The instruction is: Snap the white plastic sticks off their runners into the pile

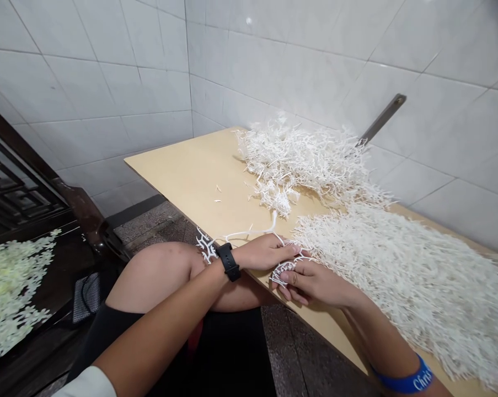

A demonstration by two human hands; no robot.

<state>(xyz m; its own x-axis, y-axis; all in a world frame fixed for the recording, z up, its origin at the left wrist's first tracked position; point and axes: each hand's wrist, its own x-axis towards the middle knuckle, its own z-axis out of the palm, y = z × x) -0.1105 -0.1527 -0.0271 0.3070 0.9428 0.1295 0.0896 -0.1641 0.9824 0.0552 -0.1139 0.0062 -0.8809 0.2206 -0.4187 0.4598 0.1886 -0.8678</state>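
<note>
Near the table's front edge my two hands are close together over a thin white plastic branched piece [282, 271]. My left hand [269, 251], with a black watch at the wrist, has its fingers closed on one part of it. The thumb and fingers of my right hand [309, 280] pinch its curved, many-tipped end. A white stem [251, 234] runs from near my left hand across the board, and a branched white tip [206, 245] sticks out beyond my wrist. Whether these are one piece I cannot tell. My fingertips are partly hidden.
A wide heap of white branched pieces [418, 275] covers the right of the tan tabletop [182, 165]; another tangled pile [302, 160] lies at the back. A dark metal bar [383, 118] leans by the tiled wall. Pale yellow-green florets [12, 281] lie at far left.
</note>
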